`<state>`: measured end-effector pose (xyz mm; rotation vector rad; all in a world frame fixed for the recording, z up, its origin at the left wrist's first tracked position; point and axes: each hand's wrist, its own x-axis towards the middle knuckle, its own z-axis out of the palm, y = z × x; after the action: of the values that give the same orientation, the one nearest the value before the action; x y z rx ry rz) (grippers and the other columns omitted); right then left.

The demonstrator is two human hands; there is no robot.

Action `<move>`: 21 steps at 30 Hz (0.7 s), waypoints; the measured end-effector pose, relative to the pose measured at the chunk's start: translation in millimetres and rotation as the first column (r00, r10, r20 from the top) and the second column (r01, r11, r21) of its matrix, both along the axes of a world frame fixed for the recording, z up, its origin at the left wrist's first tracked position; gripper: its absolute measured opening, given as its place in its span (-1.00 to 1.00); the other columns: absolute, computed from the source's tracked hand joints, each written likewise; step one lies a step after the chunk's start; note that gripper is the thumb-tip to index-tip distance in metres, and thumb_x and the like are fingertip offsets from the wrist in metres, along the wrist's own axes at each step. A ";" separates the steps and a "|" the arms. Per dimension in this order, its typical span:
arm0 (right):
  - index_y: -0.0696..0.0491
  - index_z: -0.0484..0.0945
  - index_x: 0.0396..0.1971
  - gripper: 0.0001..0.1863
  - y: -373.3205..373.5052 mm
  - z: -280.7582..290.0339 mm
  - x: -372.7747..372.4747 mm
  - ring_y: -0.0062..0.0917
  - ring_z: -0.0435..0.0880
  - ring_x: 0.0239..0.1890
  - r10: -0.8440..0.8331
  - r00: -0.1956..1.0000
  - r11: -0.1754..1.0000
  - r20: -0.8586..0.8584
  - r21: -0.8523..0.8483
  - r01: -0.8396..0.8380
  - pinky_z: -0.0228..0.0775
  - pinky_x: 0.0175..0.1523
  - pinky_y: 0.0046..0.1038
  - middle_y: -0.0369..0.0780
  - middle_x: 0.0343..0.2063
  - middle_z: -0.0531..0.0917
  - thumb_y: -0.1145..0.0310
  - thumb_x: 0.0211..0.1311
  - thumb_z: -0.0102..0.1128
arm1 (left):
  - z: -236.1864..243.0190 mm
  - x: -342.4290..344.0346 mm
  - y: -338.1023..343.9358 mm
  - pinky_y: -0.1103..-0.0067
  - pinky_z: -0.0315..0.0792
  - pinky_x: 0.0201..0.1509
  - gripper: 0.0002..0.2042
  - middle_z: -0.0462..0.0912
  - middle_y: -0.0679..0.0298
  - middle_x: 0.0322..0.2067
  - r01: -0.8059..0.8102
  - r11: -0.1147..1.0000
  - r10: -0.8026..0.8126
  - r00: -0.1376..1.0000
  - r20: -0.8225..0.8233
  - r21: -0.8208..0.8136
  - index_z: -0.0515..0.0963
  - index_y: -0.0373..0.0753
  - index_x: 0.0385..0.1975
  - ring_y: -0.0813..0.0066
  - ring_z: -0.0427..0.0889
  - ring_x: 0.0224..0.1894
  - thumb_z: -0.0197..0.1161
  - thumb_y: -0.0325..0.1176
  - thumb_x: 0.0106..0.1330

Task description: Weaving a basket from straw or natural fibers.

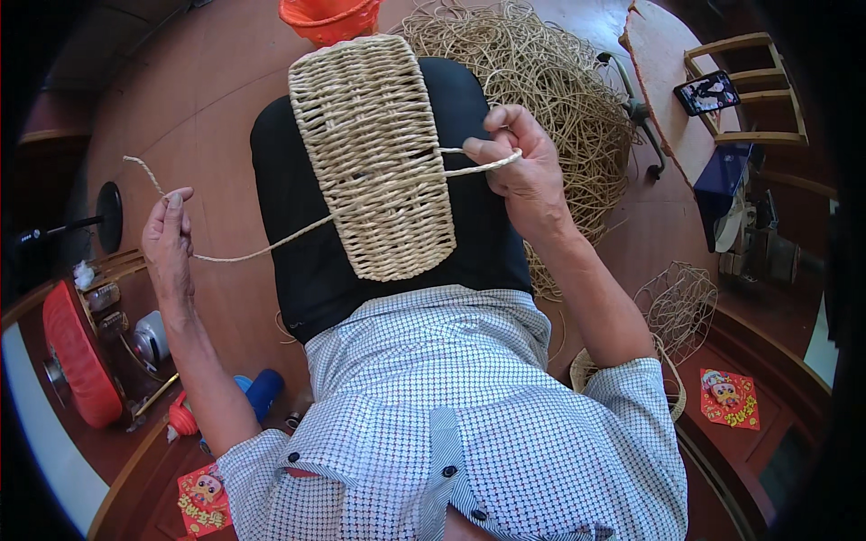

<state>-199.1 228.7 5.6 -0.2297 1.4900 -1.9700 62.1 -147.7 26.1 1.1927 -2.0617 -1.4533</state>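
Observation:
A long woven piece of beige cord (374, 144), with rounded corners and open ribs, lies across my lap on dark trousers. From its left side a twisted cord (271, 245) runs out to my left hand (169, 230), whose fingers pinch it near the loose end; the tip sticks up past them. On the other side, my right hand (528, 171) has its fingers closed on a loop of cord (484, 168) that comes out of the weave's right edge. The loop's two strands lie apart, one above the other.
A large tangled heap of cord (550, 99) covers the floor ahead and right, with a smaller coil (683, 302) nearer. An orange bucket (329, 18) stands beyond the weave. A phone (706, 94) leans on a wooden frame (767, 95). A red stool-like object (81, 356) is at left.

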 end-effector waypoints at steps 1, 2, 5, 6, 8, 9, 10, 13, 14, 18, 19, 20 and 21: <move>-0.03 0.49 -0.12 -0.70 2.6 -2.0 -1.0 -0.92 0.19 -0.63 0.002 1.000 1.000 -0.002 0.000 -0.002 -0.02 -0.55 -0.74 -0.60 -0.61 0.27 0.53 0.29 0.44 | 0.2 1.0 -1.1 0.78 0.01 -0.57 -0.68 0.35 0.59 -0.56 -0.009 1.000 0.009 1.000 -0.010 0.010 0.71 -0.17 0.02 0.88 0.18 -0.60 0.25 -0.06 0.60; -0.04 0.48 -0.13 -0.71 5.7 -6.5 -2.1 -0.92 0.19 -0.64 -0.011 1.000 1.000 0.026 -0.019 0.011 -0.02 -0.56 -0.73 -0.60 -0.61 0.29 0.54 0.29 0.42 | 0.6 2.3 -1.2 0.78 0.01 -0.57 -0.68 0.35 0.59 -0.56 -0.011 1.000 0.011 1.000 -0.012 0.010 0.71 -0.17 0.02 0.88 0.18 -0.60 0.25 -0.06 0.60; -0.07 0.47 -0.17 -0.73 10.3 -10.4 -7.0 -0.92 0.20 -0.65 -0.003 0.995 1.000 0.097 -0.030 0.006 -0.03 -0.58 -0.73 -0.59 -0.61 0.32 0.53 0.30 0.41 | 9.7 1.3 4.1 0.77 -0.03 -0.61 -0.65 0.26 0.61 -0.58 -0.026 0.999 0.025 0.999 0.043 0.024 0.66 -0.24 0.09 0.88 0.11 -0.64 0.20 -0.08 0.63; -0.07 0.47 -0.19 -0.74 12.6 -9.6 -8.4 -0.93 0.20 -0.66 0.017 0.989 1.000 0.144 -0.021 -0.014 -0.04 -0.59 -0.73 -0.59 -0.61 0.33 0.51 0.31 0.41 | 18.6 -0.4 9.4 0.77 -0.04 -0.63 -0.64 0.23 0.60 -0.59 -0.045 0.991 0.045 0.999 -0.003 0.127 0.63 -0.28 0.11 0.88 0.08 -0.66 0.17 -0.09 0.64; -0.08 0.47 -0.19 -0.76 18.5 -6.7 -12.7 -0.92 0.20 -0.66 0.015 0.989 1.000 0.144 0.015 -0.018 -0.06 -0.59 -0.73 -0.58 -0.59 0.36 0.47 0.32 0.40 | 36.9 -4.9 17.7 0.76 -0.06 -0.65 -0.63 0.20 0.60 -0.60 -0.056 0.972 0.070 0.996 -0.054 0.230 0.60 -0.31 0.13 0.87 0.05 -0.67 0.15 -0.10 0.66; -0.08 0.48 -0.20 -0.78 24.8 -5.5 -14.5 -0.92 0.19 -0.66 0.017 0.988 0.998 0.152 0.050 -0.025 -0.07 -0.60 -0.73 -0.57 -0.58 0.38 0.43 0.34 0.39 | 46.9 -2.5 25.2 0.76 -0.06 -0.67 -0.63 0.17 0.59 -0.62 0.058 0.923 0.029 0.975 -0.220 0.381 0.58 -0.33 0.12 0.86 0.03 -0.68 0.10 -0.12 0.68; -0.04 0.54 -0.11 -0.80 36.0 -7.8 -21.3 -0.92 0.20 -0.67 0.056 0.979 0.992 0.194 0.096 -0.076 -0.07 -0.60 -0.76 -0.52 -0.49 0.53 0.37 0.37 0.38 | 56.3 -0.1 33.8 0.75 -0.07 -0.68 -0.64 0.14 0.58 -0.64 0.191 0.844 0.019 0.924 -0.383 0.502 0.56 -0.35 0.11 0.85 0.01 -0.69 0.06 -0.13 0.70; -0.02 0.59 0.06 -0.69 75.8 -7.2 -40.2 -0.89 0.25 -0.62 0.134 0.971 0.922 0.198 0.335 -0.195 0.00 -0.57 -0.75 -0.42 -0.32 0.69 0.32 0.38 0.39 | 85.8 -6.3 71.3 0.72 -0.08 -0.70 -0.63 0.16 0.57 -0.67 0.395 0.711 -0.046 0.852 -0.522 0.581 0.56 -0.35 0.12 0.83 -0.02 -0.72 -0.01 -0.15 0.72; 0.03 0.56 0.24 -0.52 86.6 -7.6 -52.7 -0.77 0.49 -0.47 0.221 0.970 0.780 0.098 0.580 -0.236 0.33 -0.45 -0.67 -0.26 -0.10 0.75 0.27 0.37 0.42 | 87.7 -9.3 86.6 0.72 -0.08 -0.70 -0.55 0.14 0.58 -0.69 0.360 0.729 -0.042 0.872 -0.487 0.582 0.55 -0.42 0.10 0.84 0.01 -0.73 0.06 -0.05 0.68; 0.09 0.54 0.33 -0.48 105.2 33.4 -37.9 -0.48 0.71 0.06 0.586 0.682 0.390 -0.437 0.890 0.236 0.59 0.14 -0.40 -0.11 0.10 0.69 0.27 0.44 0.35 | 91.0 -47.7 162.5 0.74 -0.02 -0.65 -0.58 0.25 0.58 -0.68 0.517 0.625 -0.303 0.851 -0.429 0.584 0.56 -0.48 0.05 0.84 0.11 -0.70 0.14 -0.14 0.59; 0.11 0.58 0.27 -0.55 96.3 54.2 -29.1 -0.48 0.70 0.08 0.492 0.714 0.598 -0.497 0.790 0.137 0.57 0.17 -0.40 -0.12 0.08 0.70 0.30 0.47 0.32 | 89.2 -56.6 179.5 0.74 0.04 -0.61 -0.57 0.27 0.58 -0.66 0.533 0.596 -0.376 0.846 -0.378 0.600 0.58 -0.51 0.08 0.81 0.16 -0.66 0.12 -0.17 0.59; 0.13 0.63 0.22 -0.62 87.1 69.7 -17.9 -0.48 0.69 0.10 0.385 0.755 0.772 -0.530 0.634 0.051 0.55 0.20 -0.40 -0.14 0.06 0.72 0.33 0.49 0.30 | 80.2 -63.1 193.1 0.74 0.08 -0.55 -0.60 0.30 0.56 -0.63 0.585 0.534 -0.420 0.810 -0.410 0.610 0.60 -0.48 0.10 0.80 0.22 -0.61 0.09 -0.21 0.61; 0.13 0.63 0.22 -0.62 75.0 78.2 -3.3 -0.48 0.69 0.10 0.386 0.753 0.771 -0.532 0.635 0.053 0.55 0.20 -0.40 -0.14 0.06 0.72 0.33 0.49 0.30 | 73.4 -69.0 207.3 0.75 0.13 -0.52 -0.63 0.34 0.54 -0.60 0.577 0.487 -0.444 0.810 -0.383 0.656 0.60 -0.44 0.13 0.80 0.27 -0.58 0.05 -0.24 0.64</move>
<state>-202.4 303.7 83.8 -0.7844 2.3698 -1.1640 -6.9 59.6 99.6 0.5953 -1.7841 -2.8018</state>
